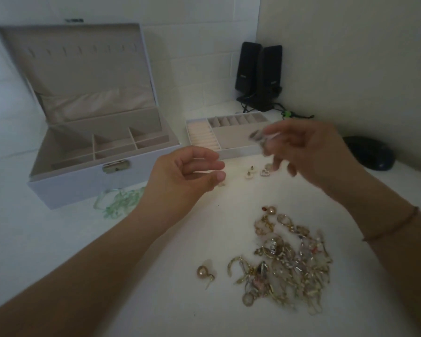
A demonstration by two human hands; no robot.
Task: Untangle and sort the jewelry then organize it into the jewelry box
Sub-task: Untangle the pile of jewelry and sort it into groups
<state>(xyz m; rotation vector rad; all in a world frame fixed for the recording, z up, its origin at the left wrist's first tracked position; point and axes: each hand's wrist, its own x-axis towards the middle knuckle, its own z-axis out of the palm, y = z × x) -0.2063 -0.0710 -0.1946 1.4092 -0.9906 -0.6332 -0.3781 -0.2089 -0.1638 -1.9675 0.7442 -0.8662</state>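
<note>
Right hand point(309, 152) pinches a blurred small piece above the tray point(231, 136); left hand point(190, 173), loosely curled, holds nothing. Set it gently in one tray slot.

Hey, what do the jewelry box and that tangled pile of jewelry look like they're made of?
The jewelry box looks like pale smooth faux leather outside, with a matte, velvety beige lining and a metal clasp. The tangled pile looks like shiny gold-toned metal with pearl-like beads; whether it is plated or solid can't be told.

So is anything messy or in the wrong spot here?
Yes. The jewelry pile is still one knotted heap on the table, and the ring tray sits out beside the open jewelry box instead of inside it.
</note>
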